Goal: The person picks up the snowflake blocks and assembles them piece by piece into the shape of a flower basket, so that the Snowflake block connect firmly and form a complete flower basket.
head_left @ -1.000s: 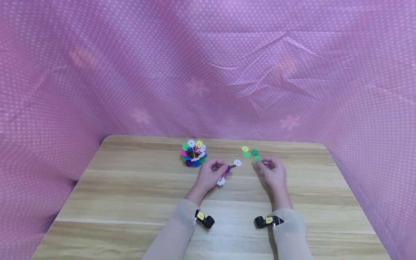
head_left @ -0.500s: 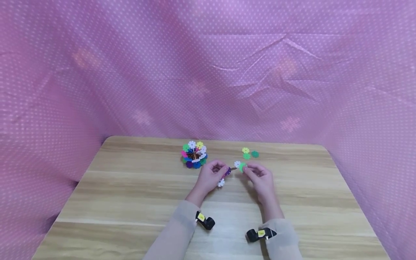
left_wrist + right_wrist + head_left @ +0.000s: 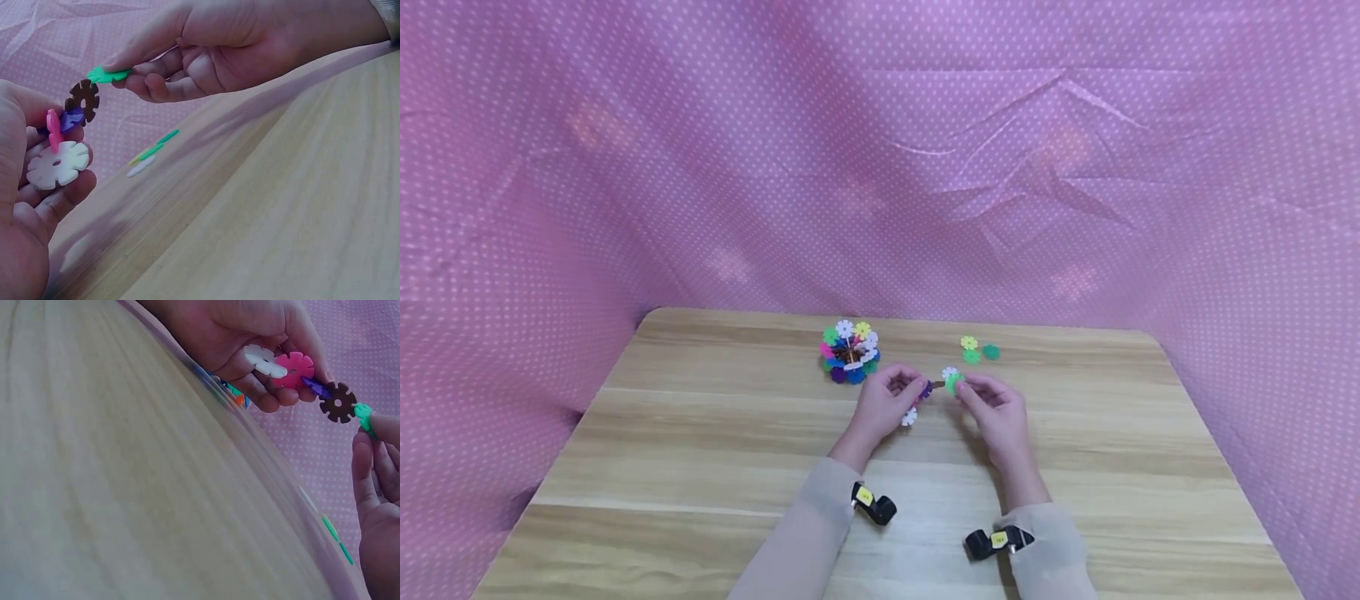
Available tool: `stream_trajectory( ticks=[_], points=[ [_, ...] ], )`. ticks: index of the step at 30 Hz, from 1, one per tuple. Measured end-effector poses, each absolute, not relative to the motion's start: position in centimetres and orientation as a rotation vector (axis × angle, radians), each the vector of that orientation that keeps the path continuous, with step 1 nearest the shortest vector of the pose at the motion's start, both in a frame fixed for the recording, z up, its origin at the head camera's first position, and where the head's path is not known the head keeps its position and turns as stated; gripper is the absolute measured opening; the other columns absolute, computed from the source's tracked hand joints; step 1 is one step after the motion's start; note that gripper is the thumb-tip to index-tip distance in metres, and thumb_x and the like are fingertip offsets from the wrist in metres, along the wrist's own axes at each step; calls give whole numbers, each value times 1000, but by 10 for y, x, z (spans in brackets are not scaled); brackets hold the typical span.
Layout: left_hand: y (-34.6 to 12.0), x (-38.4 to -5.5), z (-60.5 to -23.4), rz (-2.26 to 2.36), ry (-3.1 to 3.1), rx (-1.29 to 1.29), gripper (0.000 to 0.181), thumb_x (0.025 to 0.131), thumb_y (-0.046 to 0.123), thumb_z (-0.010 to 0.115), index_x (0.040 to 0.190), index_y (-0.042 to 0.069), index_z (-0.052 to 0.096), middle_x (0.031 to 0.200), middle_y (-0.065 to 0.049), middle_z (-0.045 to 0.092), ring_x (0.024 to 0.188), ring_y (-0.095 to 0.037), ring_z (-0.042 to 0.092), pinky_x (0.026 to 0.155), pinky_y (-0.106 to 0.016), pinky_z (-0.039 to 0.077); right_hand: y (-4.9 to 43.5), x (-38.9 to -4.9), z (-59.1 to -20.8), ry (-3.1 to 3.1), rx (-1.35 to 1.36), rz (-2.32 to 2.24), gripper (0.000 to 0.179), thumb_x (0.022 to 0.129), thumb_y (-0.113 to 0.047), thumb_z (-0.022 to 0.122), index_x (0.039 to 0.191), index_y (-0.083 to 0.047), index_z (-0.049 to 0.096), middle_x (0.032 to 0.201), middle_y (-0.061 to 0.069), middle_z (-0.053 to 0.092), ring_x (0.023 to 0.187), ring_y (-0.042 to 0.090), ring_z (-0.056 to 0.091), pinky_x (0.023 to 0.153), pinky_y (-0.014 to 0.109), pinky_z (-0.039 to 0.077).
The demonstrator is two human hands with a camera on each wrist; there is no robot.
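Note:
My left hand [image 3: 886, 407] pinches a short chain of slotted snowflake discs above the table. In the right wrist view the chain runs from a white disc [image 3: 257, 356] through a pink disc [image 3: 302, 364] and a purple disc [image 3: 315, 387] to a brown disc [image 3: 329, 409]. Between thumb and fingers my right hand [image 3: 1002, 415] grips a green disc [image 3: 363, 416]. That green disc meets the outer edge of the brown one; whether their slots interlock I cannot tell. The left thumb and fingers are around the purple and pink discs.
A round multicoloured cluster of joined discs [image 3: 838, 374] stands beyond my left hand. Loose yellow [image 3: 969, 342], light green [image 3: 972, 357] and dark green [image 3: 991, 352] discs lie at the back right. A loose white disc [image 3: 950, 372] lies behind the held green one.
My right hand has picked the green disc off the table and carried it left to the brown end of the chain. The left hand has stayed nearly still.

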State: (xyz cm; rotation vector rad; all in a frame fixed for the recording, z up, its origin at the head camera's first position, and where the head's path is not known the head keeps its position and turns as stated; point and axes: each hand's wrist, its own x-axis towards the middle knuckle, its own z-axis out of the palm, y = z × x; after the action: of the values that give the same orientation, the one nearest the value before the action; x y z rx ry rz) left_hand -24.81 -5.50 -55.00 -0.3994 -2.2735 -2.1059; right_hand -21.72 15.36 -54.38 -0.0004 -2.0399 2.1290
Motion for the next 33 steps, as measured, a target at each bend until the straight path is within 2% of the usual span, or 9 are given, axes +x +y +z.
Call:
stream_trajectory(
  ticks=[8, 18, 26, 33],
  points=[
    [-56, -248, -549, -2117, -2252, -430, 9, 103, 12, 76, 105, 3, 77, 94, -6, 78, 81, -15, 70, 75, -25, 61, 152, -220, -548, -1973, 4, 2155, 26, 99, 0, 78, 122, 10, 73, 97, 1, 80, 86, 13, 75, 85, 30, 65],
    [-56, -248, -549, -2127, -2249, -443, 11, 103, 13, 76, 106, 2, 76, 97, -7, 78, 83, -14, 71, 78, -25, 61, 151, -224, -548, -1925, 4, 2197, 22, 99, 9, 74, 121, 15, 71, 92, -5, 80, 84, 12, 75, 82, 29, 65],
    [-56, -248, -548, -2116, -2283, -421, 10, 104, 14, 76, 107, 5, 77, 99, -6, 78, 86, -16, 72, 80, -26, 62, 151, -223, -550, -1935, 1, 2169, 24, 98, 4, 78, 119, 14, 72, 96, 1, 81, 85, 12, 76, 85, 32, 66],
    [-55, -248, -550, -2147, -2280, -410, 11, 104, 14, 76, 108, 4, 76, 100, -6, 78, 86, -16, 73, 80, -27, 63, 152, -223, -552, -1948, 16, 2165, 24, 97, 5, 78, 120, 12, 73, 96, 0, 81, 85, 12, 76, 83, 30, 65]
  ],
)
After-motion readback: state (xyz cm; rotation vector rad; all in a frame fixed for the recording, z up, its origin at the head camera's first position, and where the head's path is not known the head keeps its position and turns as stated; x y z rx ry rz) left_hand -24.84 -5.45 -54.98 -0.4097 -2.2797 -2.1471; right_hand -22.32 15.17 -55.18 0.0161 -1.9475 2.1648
